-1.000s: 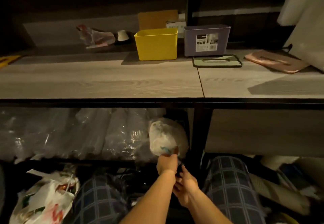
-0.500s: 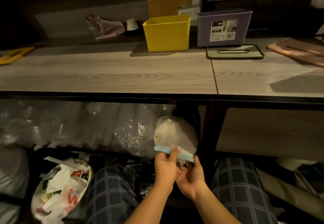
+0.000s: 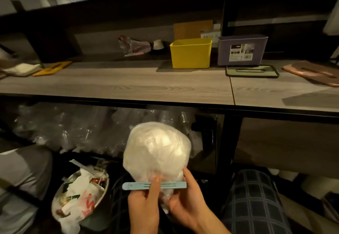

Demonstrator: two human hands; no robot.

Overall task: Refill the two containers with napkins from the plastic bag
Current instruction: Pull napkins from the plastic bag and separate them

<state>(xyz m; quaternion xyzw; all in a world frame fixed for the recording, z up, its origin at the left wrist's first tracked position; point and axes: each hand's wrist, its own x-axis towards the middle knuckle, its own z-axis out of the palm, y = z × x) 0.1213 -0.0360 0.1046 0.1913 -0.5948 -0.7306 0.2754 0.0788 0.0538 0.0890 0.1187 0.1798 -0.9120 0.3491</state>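
A clear plastic bag (image 3: pixel 157 147) stuffed with white napkins is held upright below the table edge, its neck closed by a light blue clip (image 3: pixel 139 186). My left hand (image 3: pixel 145 206) grips the clip and the bag's neck. My right hand (image 3: pixel 185 202) cups the bag's neck from the right, with its thumb against the bag. On the table at the back stand an open yellow container (image 3: pixel 190 54) and a purple container (image 3: pixel 242 50) with a label.
A green slotted lid (image 3: pixel 253 71) lies in front of the purple container, a pink lid (image 3: pixel 315 72) at the far right. The wooden table (image 3: pixel 119 85) spans the view. Clear plastic wrapping (image 3: pixel 73 131) fills the shelf below. A trash bin (image 3: pixel 78 195) stands at lower left.
The bag has come out from under the table toward me and risen. Both hands now hold it at the clipped neck. The view has tilted and moved closer.
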